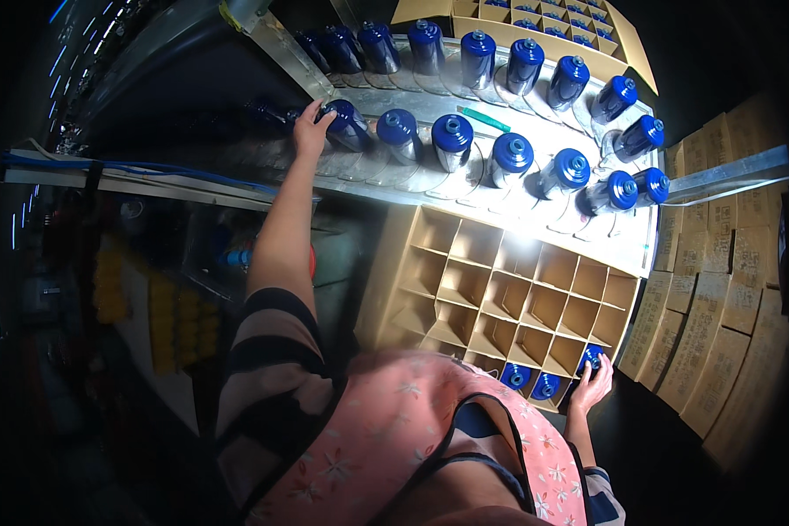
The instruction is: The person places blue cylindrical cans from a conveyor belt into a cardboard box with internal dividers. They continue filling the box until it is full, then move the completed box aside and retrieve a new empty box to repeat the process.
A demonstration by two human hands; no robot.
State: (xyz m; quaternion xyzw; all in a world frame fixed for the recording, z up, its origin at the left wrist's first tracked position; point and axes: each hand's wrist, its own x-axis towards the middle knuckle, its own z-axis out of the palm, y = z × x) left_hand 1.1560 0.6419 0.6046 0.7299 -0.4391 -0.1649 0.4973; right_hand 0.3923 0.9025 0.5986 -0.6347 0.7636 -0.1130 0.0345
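My left hand point(309, 123) reaches far forward and grips a blue-capped bottle point(349, 125) at the left end of the near row on the shiny conveyor point(465, 188). My right hand point(594, 383) is low at the near right corner of a cardboard box with dividers point(508, 294). It holds a blue-capped bottle point(591, 358) in a cell there. Two more bottles, one point(515, 375) and another point(546, 385), stand in the neighbouring cells. The other cells are bare.
Several blue-capped bottles stand in two curved rows on the conveyor. A second divided box point(535, 22) with bottles sits beyond it. Flat cardboard stacks point(719, 289) line the right side. A metal rail with blue cables point(140, 175) runs on the left.
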